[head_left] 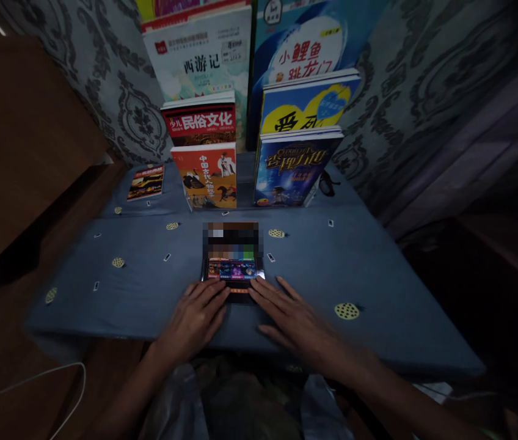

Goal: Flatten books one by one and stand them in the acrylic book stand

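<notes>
A flat, dark-edged tablet-like thing (232, 270) with rows of bright small pictures lies on the table just in front of me. Its upper part is blurred into blocks. My left hand (197, 313) rests palm down at its near left corner, fingers stretched out and touching it. At the near right corner lies my right hand (289, 311), also flat, with fingers extended and the thumb apart. Neither hand is wrapped around anything. The fingers cover parts of the thing's lower edge.
Books stand upright at the back, an orange one (208, 177) front left and a dark blue one (293, 171) front right. A thin booklet (146, 183) lies at the left. The blue cloth (323, 275) covers the table. A white cable (83, 379) hangs lower left.
</notes>
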The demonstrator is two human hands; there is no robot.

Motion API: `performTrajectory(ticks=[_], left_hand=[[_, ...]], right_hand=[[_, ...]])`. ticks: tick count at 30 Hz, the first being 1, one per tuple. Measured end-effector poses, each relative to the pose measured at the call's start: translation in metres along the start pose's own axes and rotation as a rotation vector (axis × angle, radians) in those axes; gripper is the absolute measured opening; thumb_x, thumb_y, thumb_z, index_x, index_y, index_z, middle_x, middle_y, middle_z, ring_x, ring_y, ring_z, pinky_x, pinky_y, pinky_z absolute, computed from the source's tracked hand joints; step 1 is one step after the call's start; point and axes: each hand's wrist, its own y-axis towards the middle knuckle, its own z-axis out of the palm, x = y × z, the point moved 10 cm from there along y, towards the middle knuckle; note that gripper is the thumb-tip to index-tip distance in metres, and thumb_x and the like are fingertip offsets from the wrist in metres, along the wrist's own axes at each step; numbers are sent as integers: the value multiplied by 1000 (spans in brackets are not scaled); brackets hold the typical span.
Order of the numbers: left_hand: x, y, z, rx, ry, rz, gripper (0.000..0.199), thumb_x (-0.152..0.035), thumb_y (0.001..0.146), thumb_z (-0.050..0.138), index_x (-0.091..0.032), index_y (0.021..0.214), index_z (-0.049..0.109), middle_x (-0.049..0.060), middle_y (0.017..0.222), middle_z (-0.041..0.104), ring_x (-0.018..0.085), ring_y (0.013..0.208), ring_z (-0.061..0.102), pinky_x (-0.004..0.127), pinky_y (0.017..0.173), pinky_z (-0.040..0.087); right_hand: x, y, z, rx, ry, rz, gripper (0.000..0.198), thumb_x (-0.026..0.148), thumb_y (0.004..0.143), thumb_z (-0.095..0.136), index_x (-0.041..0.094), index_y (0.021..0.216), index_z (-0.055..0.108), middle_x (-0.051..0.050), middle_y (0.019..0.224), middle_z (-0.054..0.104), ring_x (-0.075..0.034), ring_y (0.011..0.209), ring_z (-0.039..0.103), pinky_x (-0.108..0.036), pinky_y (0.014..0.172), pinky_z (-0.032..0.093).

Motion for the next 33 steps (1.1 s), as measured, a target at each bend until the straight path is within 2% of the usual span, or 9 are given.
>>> performTrajectory(ticks=[7, 13, 18, 22, 26, 33], left_hand=[[43, 33, 9, 56, -2, -14, 34, -22, 99, 49, -20, 132, 58, 12, 130, 64, 27, 121, 59, 47, 98, 51], [92, 77, 21, 100, 87, -99, 33, -24, 99, 49, -19, 129, 60, 11, 131, 63, 27, 118, 59, 45, 98, 52], [122, 104, 30, 66, 146, -170, 33, -21, 98, 48, -16, 128, 62, 12, 131, 63, 27, 119, 58, 45, 100, 49], [136, 106, 35, 31, 134, -235, 36, -23, 98, 49, -17, 131, 60, 13, 140, 59, 28, 127, 55, 48, 105, 46], [144, 101, 39, 28, 71, -294, 39, -25, 99, 47, -18, 137, 57, 14, 149, 51, 29, 141, 44, 51, 111, 40], [147, 102, 45, 61, 36, -281, 42, -25, 100, 45, -15, 140, 54, 15, 153, 47, 27, 145, 40, 49, 115, 36]], right_hand=[[-33, 22, -3, -1, -7, 79, 57, 33, 100, 51, 20, 154, 36, -14, 155, 44, -27, 146, 37, -57, 119, 31], [-74, 69, -4, 69, -19, 195, 54, 40, 102, 42, 16, 151, 42, -16, 157, 40, -28, 148, 32, -57, 120, 27], [-100, 104, -7, 65, -61, 271, 53, 34, 102, 40, 10, 148, 45, -19, 156, 41, -28, 148, 32, -57, 120, 28], [-106, 111, -7, 6, -75, 279, 52, 32, 102, 37, 9, 148, 44, -19, 156, 41, -27, 149, 31, -56, 120, 27], [-108, 108, -5, -17, -70, 272, 51, 34, 102, 38, 13, 148, 44, -17, 155, 43, -25, 148, 33, -55, 121, 27], [-107, 109, -6, -6, -78, 277, 50, 32, 102, 40, 11, 147, 47, -17, 155, 44, -26, 147, 35, -55, 121, 27]])
